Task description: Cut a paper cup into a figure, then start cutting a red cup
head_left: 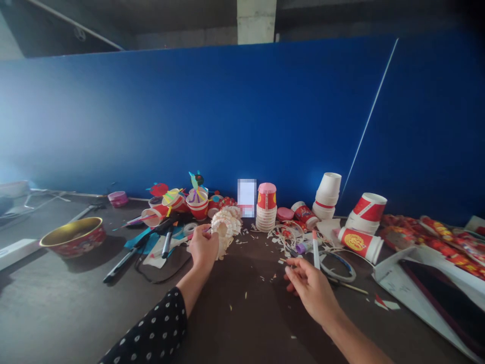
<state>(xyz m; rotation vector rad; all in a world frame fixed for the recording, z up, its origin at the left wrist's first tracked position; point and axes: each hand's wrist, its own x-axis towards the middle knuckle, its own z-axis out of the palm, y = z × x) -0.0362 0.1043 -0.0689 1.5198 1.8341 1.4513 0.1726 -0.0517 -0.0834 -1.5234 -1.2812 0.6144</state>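
My left hand (203,248) is closed on the near left edge of a cream, ruffled paper craft (227,222), built of many small layered pieces around a round opening. Its lower part rests close to the dark table. To the right, my right hand (307,284) hovers low over the table with fingers loosely curled and thumb apart from them. Nothing is plainly held in it, though a tiny pale scrap lies by its fingertips. Just beyond it are a white stick-like pen with an orange end (316,250) and a purple-capped glue stick (303,246).
Paper cup stacks (266,205) stand along the blue partition (242,116). Left are a gold-lined bowl (74,237), cups with colourful crafts (197,206), and markers (166,245). Right lie a coil of cord (343,268), a tipped red cup (358,242), and a phone (443,298) in a white tray.
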